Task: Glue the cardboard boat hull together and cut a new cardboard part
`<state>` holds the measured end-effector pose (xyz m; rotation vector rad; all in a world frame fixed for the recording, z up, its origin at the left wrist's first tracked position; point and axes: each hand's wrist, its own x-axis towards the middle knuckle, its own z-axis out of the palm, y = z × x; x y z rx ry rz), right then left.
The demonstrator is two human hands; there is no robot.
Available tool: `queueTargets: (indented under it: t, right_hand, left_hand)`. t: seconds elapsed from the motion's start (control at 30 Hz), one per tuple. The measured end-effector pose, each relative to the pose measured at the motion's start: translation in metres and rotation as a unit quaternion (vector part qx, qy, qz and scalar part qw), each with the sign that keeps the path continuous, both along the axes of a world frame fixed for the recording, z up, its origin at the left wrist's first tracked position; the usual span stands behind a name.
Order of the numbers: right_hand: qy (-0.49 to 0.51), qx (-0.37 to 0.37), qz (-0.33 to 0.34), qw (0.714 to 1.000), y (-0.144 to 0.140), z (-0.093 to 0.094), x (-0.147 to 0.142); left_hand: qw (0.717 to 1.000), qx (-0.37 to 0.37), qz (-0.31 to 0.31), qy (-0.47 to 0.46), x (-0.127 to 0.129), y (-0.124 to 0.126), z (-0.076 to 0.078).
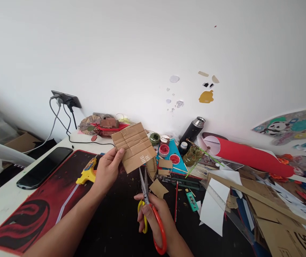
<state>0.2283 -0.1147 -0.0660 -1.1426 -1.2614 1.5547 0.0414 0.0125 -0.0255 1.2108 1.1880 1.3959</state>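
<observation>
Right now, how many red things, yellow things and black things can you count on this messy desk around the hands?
Red: 3 - open red paint pot, second red paint pot, rolled red paper sheet
Yellow: 1 - yellow glue gun
Black: 2 - black smartphone, black steel-capped flask
Total: 6

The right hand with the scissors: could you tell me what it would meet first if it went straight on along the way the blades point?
Probably the cardboard piece held up by the left hand. The right hand aims the scissors up at its lower edge, blade tips just short of it; depth is hard to judge.
</observation>
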Motion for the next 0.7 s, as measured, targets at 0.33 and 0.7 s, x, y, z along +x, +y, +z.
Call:
queueTargets:
  t: [0.33, 0.7]
  right_hand:
    - [-0.005, 0.006, 0.007, 1.0, -0.001, 0.0, -0.002]
    - [-0.002, 0.0, -0.003, 1.0, 0.0, -0.002, -0.004]
  left_hand:
    - [1.0, -0.003, 0.009, 0.005, -0.006, -0.001, -0.002]
    - [0.995, 0.001, -0.074, 0.067, 0.003, -0.007, -0.001]
